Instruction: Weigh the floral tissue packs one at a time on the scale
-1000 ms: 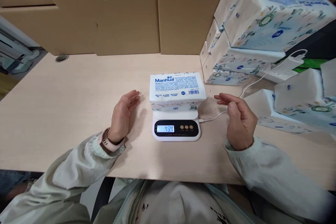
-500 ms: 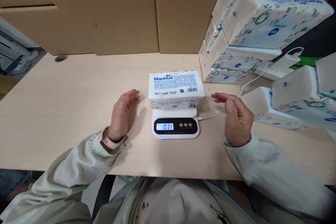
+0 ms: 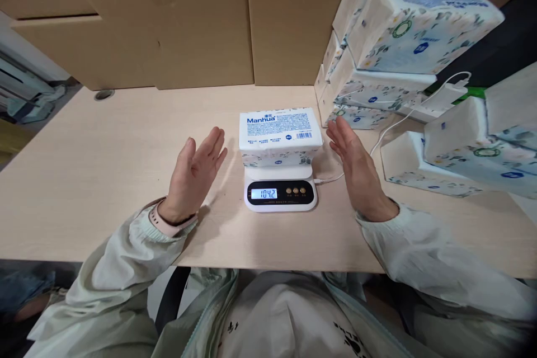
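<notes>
A white tissue pack [image 3: 280, 137] marked "Manhua" rests on a white digital scale [image 3: 281, 205], whose lit display appears to read 104.2. To the left of the pack, my left hand [image 3: 196, 173] is raised with its fingers stretched out and holds nothing. On the other side my right hand [image 3: 358, 170] is also open, fingers extended, close to the pack's right edge but apart from it. A pink band [image 3: 168, 222] circles my left wrist.
Tissue packs [image 3: 419, 33] are stacked at the back right, with more packs [image 3: 474, 151] at the right. Cardboard boxes [image 3: 201, 33] line the back edge. A white cable [image 3: 388, 130] runs from the scale to a power strip [image 3: 440, 102].
Both hands have lifted and opened wider, their fingers now pointing up and away. The display has gone from 103.4 to 104.2. The view has shifted slightly.
</notes>
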`<state>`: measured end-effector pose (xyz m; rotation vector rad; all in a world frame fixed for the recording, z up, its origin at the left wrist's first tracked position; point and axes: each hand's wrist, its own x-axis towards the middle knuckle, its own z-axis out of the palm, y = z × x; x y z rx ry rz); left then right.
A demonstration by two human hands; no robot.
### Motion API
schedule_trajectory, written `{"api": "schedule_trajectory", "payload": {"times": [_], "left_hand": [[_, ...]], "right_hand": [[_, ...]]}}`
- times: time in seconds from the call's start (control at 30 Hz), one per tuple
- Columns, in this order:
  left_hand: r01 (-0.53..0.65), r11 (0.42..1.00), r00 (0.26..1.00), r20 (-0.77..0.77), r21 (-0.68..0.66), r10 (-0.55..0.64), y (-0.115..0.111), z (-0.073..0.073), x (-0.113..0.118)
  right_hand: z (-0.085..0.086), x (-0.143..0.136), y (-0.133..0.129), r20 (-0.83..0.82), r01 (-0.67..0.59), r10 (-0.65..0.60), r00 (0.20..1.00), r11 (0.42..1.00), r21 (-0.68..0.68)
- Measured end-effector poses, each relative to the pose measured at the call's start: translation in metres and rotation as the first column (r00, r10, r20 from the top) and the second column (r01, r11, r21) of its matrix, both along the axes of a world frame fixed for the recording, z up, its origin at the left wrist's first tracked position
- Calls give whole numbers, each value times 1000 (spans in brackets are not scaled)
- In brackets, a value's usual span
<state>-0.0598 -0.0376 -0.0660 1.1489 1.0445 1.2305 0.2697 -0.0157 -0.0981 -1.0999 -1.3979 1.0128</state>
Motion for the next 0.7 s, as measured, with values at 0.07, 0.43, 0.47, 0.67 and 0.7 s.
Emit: {"api": "schedule_trajectory", "payload": {"times": [0.07,0.43,0.47,0.67,0.7], "left_hand": [[97,994,995,32,-42,-96,-2,7,3],[221,972,968,143,-78,-208,-3,14,21],[241,968,962,149,-65,-229,-2,17,25],[329,944,936,124,22,-329,-28,31,58],[333,943,936,115,25,-334,-39,32,64]], "right_hand": [[4,-1,3,6,-78,78,997,995,-62],[14,-8,0,-30,-207,205,978,966,-157],[15,-11,0,-43,-217,213,976,962,-163],[29,-13,-21,-65,-179,175,982,982,-63],[31,-8,-32,-49,-83,82,995,996,-20]]}}
